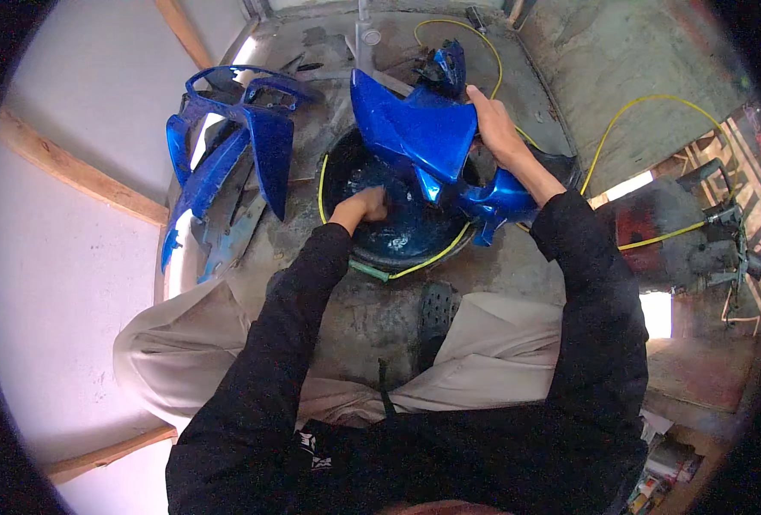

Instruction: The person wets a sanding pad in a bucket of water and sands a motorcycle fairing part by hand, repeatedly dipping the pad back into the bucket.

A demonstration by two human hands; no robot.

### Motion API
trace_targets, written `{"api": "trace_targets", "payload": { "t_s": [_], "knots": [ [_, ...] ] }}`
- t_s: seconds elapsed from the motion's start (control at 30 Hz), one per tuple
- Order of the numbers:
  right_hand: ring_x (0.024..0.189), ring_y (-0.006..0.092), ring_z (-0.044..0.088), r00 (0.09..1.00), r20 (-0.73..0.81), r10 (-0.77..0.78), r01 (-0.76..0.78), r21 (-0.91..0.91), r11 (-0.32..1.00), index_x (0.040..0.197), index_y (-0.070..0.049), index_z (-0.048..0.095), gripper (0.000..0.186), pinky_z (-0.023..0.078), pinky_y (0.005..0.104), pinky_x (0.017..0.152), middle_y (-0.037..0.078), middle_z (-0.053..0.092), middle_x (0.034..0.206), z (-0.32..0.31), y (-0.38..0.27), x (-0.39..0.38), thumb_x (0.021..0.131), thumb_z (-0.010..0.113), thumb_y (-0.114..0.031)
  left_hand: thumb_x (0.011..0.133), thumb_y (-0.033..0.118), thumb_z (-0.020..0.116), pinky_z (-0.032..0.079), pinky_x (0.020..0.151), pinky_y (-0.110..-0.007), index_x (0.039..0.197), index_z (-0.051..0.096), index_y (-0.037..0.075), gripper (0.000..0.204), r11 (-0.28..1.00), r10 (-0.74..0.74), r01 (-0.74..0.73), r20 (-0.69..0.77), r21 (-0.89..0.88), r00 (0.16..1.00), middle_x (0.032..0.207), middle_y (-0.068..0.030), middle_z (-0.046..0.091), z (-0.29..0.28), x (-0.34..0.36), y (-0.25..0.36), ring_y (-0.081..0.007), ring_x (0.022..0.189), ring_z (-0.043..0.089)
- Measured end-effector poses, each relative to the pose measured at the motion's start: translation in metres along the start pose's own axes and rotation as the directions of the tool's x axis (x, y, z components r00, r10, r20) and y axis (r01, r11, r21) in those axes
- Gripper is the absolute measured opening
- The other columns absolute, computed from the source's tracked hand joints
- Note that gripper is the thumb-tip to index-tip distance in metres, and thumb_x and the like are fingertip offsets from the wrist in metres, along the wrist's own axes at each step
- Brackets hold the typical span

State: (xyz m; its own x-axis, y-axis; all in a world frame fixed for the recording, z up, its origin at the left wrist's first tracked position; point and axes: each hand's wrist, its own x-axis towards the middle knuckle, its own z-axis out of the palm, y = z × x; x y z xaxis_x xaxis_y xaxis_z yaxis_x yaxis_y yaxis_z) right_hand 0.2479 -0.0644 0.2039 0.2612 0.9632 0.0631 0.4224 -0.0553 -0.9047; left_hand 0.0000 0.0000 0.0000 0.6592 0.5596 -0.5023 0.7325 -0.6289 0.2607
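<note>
Glossy blue angular plastic panel (415, 129) is tilted over the far part of a round black basin (337, 176) with water inside. The right hand (499, 129), at the basin's far right, grasps the panel's right edge. The left hand (361, 209) is over the basin's left half, fingers curled and blurred; I cannot tell whether it holds anything. A thin yellow line (432, 260) with a pale green sleeve (369, 271) curves along the basin's near rim. Left of the basin lies a branching blue plastic frame (273, 154). At the basin's right side is a curved blue plastic piece (500, 197); beyond the basin sits a small blue-and-black piece (451, 67). A black perforated object (436, 311) lies near the basin's front. Well to the basin's right is a dark machine with red patches (642, 232).
</note>
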Motion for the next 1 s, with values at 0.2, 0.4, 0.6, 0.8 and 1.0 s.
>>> {"api": "trace_targets", "payload": {
  "t_s": [0.2, 0.4, 0.6, 0.8, 1.0],
  "knots": [
    [0.068, 0.0174, 0.049, 1.0, 0.009, 0.027, -0.027, 0.086, 0.996, 0.074, 0.005, 0.059, 0.065, 0.041, 0.0389, 0.071, 0.005, 0.057, 0.068, -0.005, -0.002, -0.001, 0.105, 0.044, -0.05, 0.082, 0.009, 0.064, 0.055, 0.093, -0.05, 0.111, 0.072, 0.001, 0.032, 0.871, -0.418, 0.15, -0.548, -0.467, 0.724, 0.115, -0.0283, 0.068, -0.022, -0.027, 0.017, -0.044, 0.107, 0.067],
    [0.068, 0.0169, 0.05, 0.999, 0.0, 0.038, -0.038, 0.055, 0.998, 0.072, 0.005, 0.058, 0.065, 0.041, 0.0388, 0.069, 0.005, 0.057, 0.067, -0.002, 0.0, -0.002, 0.105, 0.044, -0.049, 0.087, 0.012, 0.06, 0.056, 0.091, -0.048, 0.118, 0.069, 0.001, 0.034, 0.98, -0.181, 0.168, -0.124, -0.102, 0.976, 0.123, -0.0222, 0.068, 0.012, -0.01, -0.004, -0.0414, 0.11, 0.067],
    [0.064, 0.0214, 0.058, 1.0, 0.002, -0.023, 0.023, 0.062, 0.998, 0.071, 0.004, 0.058, 0.067, 0.046, 0.0415, 0.066, 0.009, 0.059, 0.065, 0.012, -0.004, 0.002, 0.104, 0.042, -0.052, 0.089, 0.01, 0.056, 0.058, 0.079, -0.046, 0.127, 0.067, 0.002, 0.041, 0.969, -0.04, 0.056, 0.071, -0.241, 0.997, 0.122, -0.0149, 0.071, 0.002, -0.002, -0.015, -0.0337, 0.1, 0.072],
    [0.064, 0.0223, 0.059, 0.998, 0.062, -0.01, 0.006, 0.078, 0.997, 0.069, 0.002, 0.058, 0.067, 0.048, 0.0421, 0.065, 0.009, 0.058, 0.063, 0.014, -0.021, -0.009, 0.105, 0.04, -0.051, 0.088, 0.001, 0.053, 0.056, 0.058, -0.033, 0.127, 0.066, 0.002, 0.041, 0.719, 0.178, -0.004, 0.178, -0.695, 0.968, 0.101, -0.0102, 0.073, -0.041, -0.051, -0.026, -0.0188, 0.074, 0.071],
    [0.062, 0.0212, 0.06, 0.998, 0.047, -0.036, 0.034, 0.035, 0.999, 0.069, 0.0, 0.058, 0.066, 0.048, 0.0401, 0.061, 0.008, 0.058, 0.064, 0.007, -0.006, -0.003, 0.106, 0.04, -0.051, 0.086, 0.001, 0.058, 0.055, 0.057, -0.03, 0.098, 0.063, 0.005, 0.014, 0.79, 0.262, -0.065, 0.239, -0.61, 0.935, 0.088, -0.0014, 0.067, -0.174, -0.113, 0.009, -0.013, 0.073, 0.062]
  ]
}}
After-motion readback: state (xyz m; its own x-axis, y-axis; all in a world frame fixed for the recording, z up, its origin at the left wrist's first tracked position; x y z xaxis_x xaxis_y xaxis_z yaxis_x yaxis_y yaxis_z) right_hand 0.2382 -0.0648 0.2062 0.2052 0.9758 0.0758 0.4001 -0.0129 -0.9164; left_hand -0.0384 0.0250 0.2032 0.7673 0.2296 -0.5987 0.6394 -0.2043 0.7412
